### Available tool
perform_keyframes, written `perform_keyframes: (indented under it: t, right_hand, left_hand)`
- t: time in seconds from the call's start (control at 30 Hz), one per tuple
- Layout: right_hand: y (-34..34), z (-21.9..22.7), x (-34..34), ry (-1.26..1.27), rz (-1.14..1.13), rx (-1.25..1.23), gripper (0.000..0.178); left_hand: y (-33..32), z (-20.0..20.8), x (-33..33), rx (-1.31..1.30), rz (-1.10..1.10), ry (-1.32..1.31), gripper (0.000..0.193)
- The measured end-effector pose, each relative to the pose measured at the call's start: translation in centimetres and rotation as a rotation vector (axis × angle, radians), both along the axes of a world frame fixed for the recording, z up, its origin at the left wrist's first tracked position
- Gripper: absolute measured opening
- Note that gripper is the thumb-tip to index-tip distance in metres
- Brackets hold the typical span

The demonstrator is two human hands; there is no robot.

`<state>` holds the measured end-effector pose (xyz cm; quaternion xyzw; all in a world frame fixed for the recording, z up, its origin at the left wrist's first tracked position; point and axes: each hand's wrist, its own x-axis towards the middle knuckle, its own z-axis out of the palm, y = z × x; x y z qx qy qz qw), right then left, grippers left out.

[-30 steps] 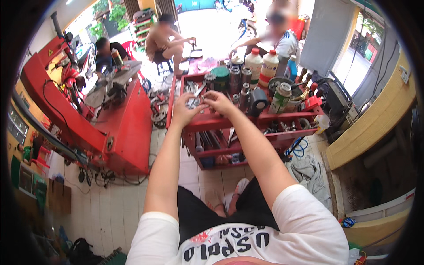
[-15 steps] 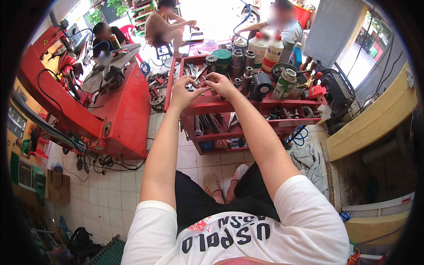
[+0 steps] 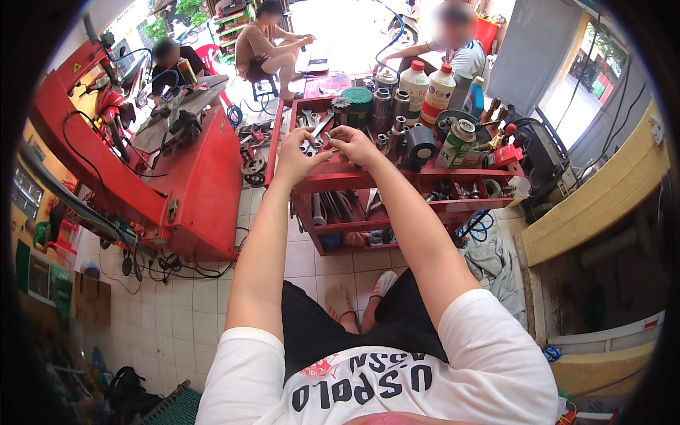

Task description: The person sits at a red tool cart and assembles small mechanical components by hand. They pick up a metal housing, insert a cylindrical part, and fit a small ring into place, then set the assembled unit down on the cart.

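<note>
Both hands meet over the top tray of a red tool cart (image 3: 354,178). The left hand (image 3: 294,157) has its fingers curled inward, thumb and forefinger drawn narrow toward the right hand (image 3: 354,144), whose fingers are likewise pinched close. Between the two sets of fingertips sits a small metal part (image 3: 327,146), possibly a socket or nut; it is too small to name more exactly, and I cannot tell which hand truly bears it. The part is held just above the cart's top tray, near its left half, over a scatter of wrenches (image 3: 315,127) lying flat there.

Further back on the tray stand a green-lidded jar (image 3: 358,103), several upright steel sockets (image 3: 382,106), and two white bottles with red caps (image 3: 425,88). To the right of the hands are a black cylinder (image 3: 419,144) and a green spray can (image 3: 457,142), tilted slightly. The cart's lower shelf (image 3: 354,209) holds more hand tools.

To the left of the cart stands a large red tyre-changing machine (image 3: 191,170) with cables trailing onto the tiled floor (image 3: 184,297). Beyond the cart, three other people sit on low stools, well apart from the hands. The person's own sandalled feet (image 3: 361,297) rest on the tiles below the cart.
</note>
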<state>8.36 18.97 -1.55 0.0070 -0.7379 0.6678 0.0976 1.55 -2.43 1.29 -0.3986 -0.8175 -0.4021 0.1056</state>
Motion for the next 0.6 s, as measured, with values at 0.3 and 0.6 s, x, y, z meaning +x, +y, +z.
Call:
perform_keyframes:
  t: [0.3, 0.6]
  right_hand:
    - [-0.4, 0.7, 0.2, 0.002, -0.004, 0.010, 0.025]
    - [-0.2, 0.2, 0.0, -0.007, -0.004, -0.003, 0.025]
  left_hand:
    - [-0.1, 0.0, 0.1, 0.002, 0.005, -0.053, 0.060]
    - [-0.2, 0.8, 0.9, -0.003, 0.025, -0.009, 0.047]
